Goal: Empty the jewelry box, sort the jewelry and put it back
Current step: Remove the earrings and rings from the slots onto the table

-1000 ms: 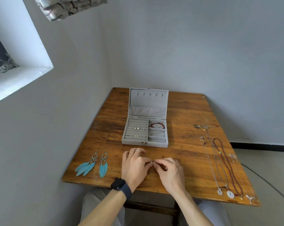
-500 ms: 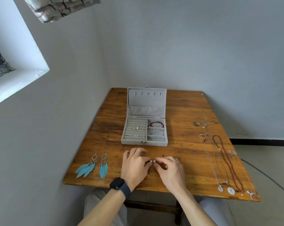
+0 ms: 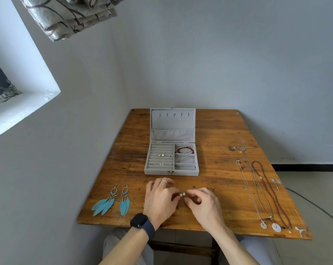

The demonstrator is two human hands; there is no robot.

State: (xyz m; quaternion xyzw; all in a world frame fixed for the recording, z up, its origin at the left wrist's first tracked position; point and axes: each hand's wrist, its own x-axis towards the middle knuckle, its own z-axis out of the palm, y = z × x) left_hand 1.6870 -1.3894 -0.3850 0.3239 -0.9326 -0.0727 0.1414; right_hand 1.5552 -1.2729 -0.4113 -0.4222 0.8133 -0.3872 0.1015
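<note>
Your left hand and right hand meet over the near middle of the table, and each pinches at the small round studs held between the fingertips – two pale beads side by side, just above the wood. How they join is too small to tell.

The table's near edge runs just under your wrists. Its left edge sits tight against the wall, so there is no room on that side. The right edge is open to the floor. Bare wood lies between your hands and the jewelry box, and a broad open stretch to the right of the box.

The box stands open ahead of your hands, lid upright. A red bracelet lies in its rear right compartment, a thin chain in the one in front of it, and small studs sit in the ring rolls on the left.

The blue feather earrings lie to the left of your left hand, near the front left corner. The necklaces are stretched out along the right side – pendants toward the near edge, well apart from your right hand.

There is a ring on your left hand and a dark watch on that wrist.
</note>
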